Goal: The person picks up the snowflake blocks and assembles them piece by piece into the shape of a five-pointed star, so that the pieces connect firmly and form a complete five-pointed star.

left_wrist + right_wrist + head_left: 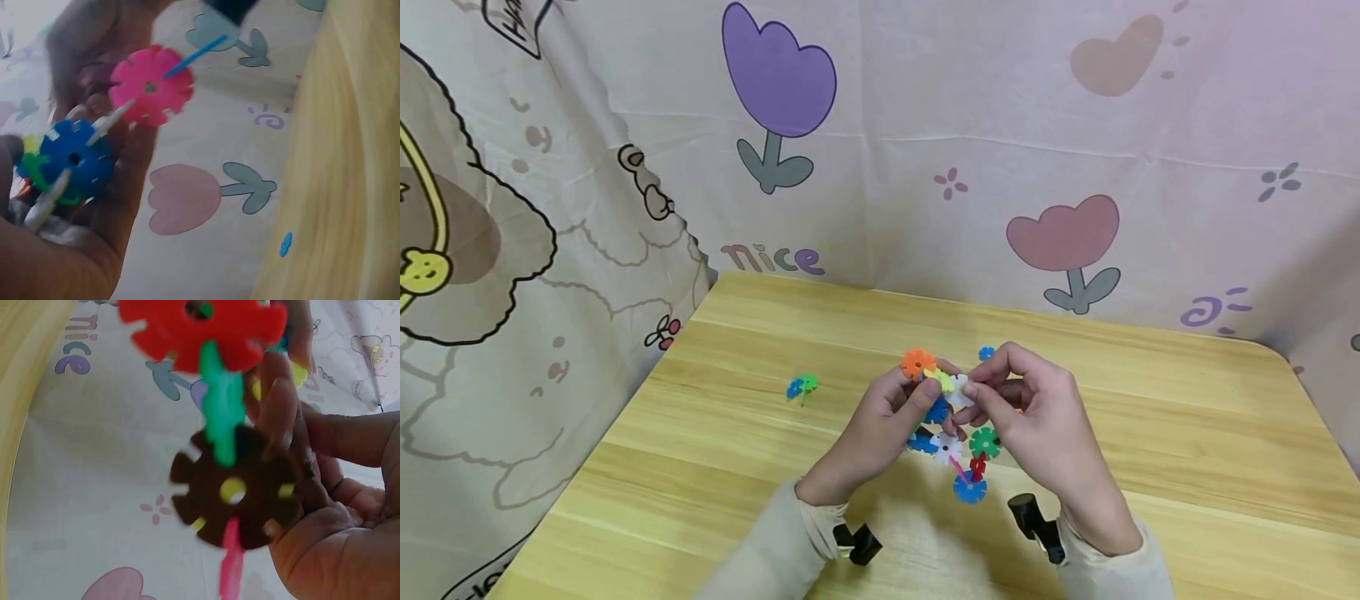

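A chain of colourful notched plastic snowflake discs hangs between the two hands above the table. My left hand [876, 425] grips it near an orange disc [918, 362], with the thumb over a yellow one. The fingertips of my right hand [1045, 421] pinch a white disc [959, 390] beside the yellow one. Lower in the chain hang a green disc [983, 442] and a blue disc [970, 488]. A pink disc [140, 74] shows in the left wrist view. The right wrist view has a red disc [169, 334] and a dark disc [194, 509]. Fingers hide some joints.
On the wooden table [662, 450], a small joined blue and green disc piece [806, 384] lies left of the hands. One loose blue disc [987, 353] lies behind them. A printed cloth [910, 208] hangs along the table's back and left edges.
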`<state>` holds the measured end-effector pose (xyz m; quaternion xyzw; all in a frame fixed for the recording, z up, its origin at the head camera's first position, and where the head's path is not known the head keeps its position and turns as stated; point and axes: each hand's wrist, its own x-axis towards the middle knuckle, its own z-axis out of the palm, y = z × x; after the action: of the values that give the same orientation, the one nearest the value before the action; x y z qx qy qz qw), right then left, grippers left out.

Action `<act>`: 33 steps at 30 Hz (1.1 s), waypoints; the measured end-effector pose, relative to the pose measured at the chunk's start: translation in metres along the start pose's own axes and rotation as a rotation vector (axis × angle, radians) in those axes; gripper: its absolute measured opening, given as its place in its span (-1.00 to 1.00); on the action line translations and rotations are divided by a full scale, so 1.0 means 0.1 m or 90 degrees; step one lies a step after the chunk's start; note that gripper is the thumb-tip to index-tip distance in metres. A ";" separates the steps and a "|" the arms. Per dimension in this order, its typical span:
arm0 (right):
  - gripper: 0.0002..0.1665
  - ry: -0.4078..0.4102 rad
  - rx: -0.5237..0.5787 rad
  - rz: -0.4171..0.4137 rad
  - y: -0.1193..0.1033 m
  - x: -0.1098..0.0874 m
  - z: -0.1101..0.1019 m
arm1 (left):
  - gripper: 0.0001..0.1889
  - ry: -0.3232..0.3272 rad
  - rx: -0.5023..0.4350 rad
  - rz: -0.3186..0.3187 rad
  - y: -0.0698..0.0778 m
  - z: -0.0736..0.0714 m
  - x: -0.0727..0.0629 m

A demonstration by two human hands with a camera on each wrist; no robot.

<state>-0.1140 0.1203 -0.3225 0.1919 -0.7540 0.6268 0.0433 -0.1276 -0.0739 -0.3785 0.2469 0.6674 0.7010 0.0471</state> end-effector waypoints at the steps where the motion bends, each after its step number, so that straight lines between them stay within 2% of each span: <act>1: -0.84 -0.004 0.005 0.002 0.01 0.01 0.00 | -0.65 -0.003 -0.006 -0.006 0.01 -0.02 0.00; 5: -0.86 -0.013 0.014 0.008 0.03 0.03 -0.01 | -0.70 -0.027 -0.039 -0.032 0.05 -0.06 -0.01; 8: -0.88 -0.014 -0.005 0.010 0.04 0.03 -0.01 | -0.76 -0.041 -0.058 -0.059 0.06 -0.05 -0.01; 12: -0.86 -0.019 -0.039 -0.019 0.04 0.04 0.01 | -0.79 -0.025 -0.075 -0.087 0.08 -0.05 -0.01; 18: -0.78 -0.015 -0.069 -0.095 0.05 0.06 0.01 | -0.79 0.012 -0.061 -0.088 0.09 -0.09 -0.01; 22: -0.86 0.017 -0.021 -0.126 0.11 0.11 -0.06 | -0.82 0.019 -0.064 -0.068 0.17 -0.19 -0.02; 25: -0.87 0.059 0.025 -0.081 0.26 0.20 -0.14 | -0.88 0.048 -0.082 -0.035 0.27 -0.33 -0.04; 28: -0.76 0.051 0.039 0.025 0.54 0.33 -0.15 | -0.93 0.087 -0.101 -0.009 0.37 -0.47 -0.06; 30: -0.75 -0.002 0.004 0.090 0.78 0.40 -0.06 | -0.94 0.109 -0.110 -0.012 0.41 -0.54 -0.08; 32: -0.84 -0.074 -0.033 0.148 0.98 0.43 0.14 | -0.94 0.120 -0.117 -0.017 0.43 -0.58 -0.09; 33: -0.85 -0.111 -0.065 0.144 1.06 0.44 0.26 | -0.94 0.123 -0.120 -0.020 0.44 -0.59 -0.10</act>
<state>-0.1866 0.0997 -0.4125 0.1570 -0.8024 0.5696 -0.0838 -0.1316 -0.1365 -0.3382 0.1625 0.6034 0.7805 0.0166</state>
